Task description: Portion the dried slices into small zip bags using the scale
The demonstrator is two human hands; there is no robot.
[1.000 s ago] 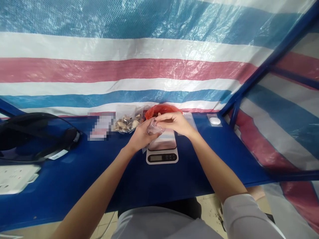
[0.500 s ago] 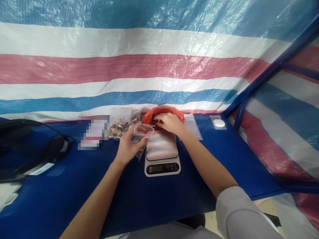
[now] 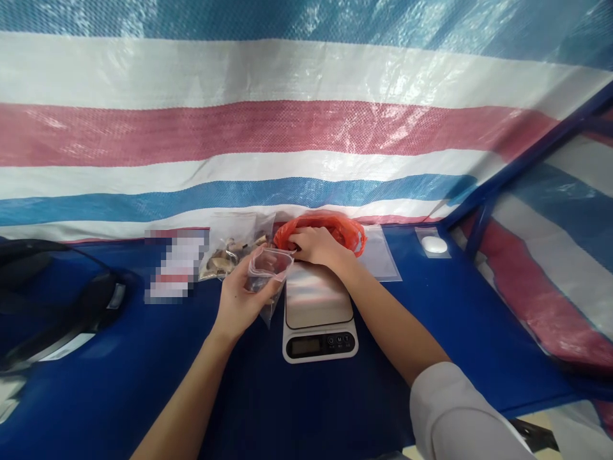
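Currently holding one clear plastic zip bag (image 3: 272, 263) in left hand (image 3: 239, 303), raised over the table just left of the scale. Pinching bag between near-side thumb and far-side fingers, with thumb and fingers set apart around the open mouth. Pointing mouth upward; running long axis from there down to one corner aimed at the near table edge. Can't tell contents.

Reaching with right hand (image 3: 318, 246) into one crumpled, round-mouthed red plastic bag (image 3: 355, 235), just beyond the scale. Showing bent fingers, with tips partly hidden; can't tell whether pinching anything.

Below right forearm and beside zip bag: one white digital scale (image 3: 318, 303) with shiny metal plate, long axis pointing away from body. Counting one dark display and three round buttons on near end.

Behind left hand: clear bagged brown chunks (image 3: 223, 262); can't tell if one bag or two. Further left: one pixelated pale-and-red item (image 3: 179, 262), one black curved headset-like item (image 3: 93, 300), plus one white item (image 3: 10, 386) cut by frame edge.

Right of red bag: flat clear plastic (image 3: 383, 255), then one white oval object (image 3: 434, 245) on small clear pouch. All on one blue table (image 3: 258, 402), against red-white-blue striped sheeting (image 3: 287, 131).
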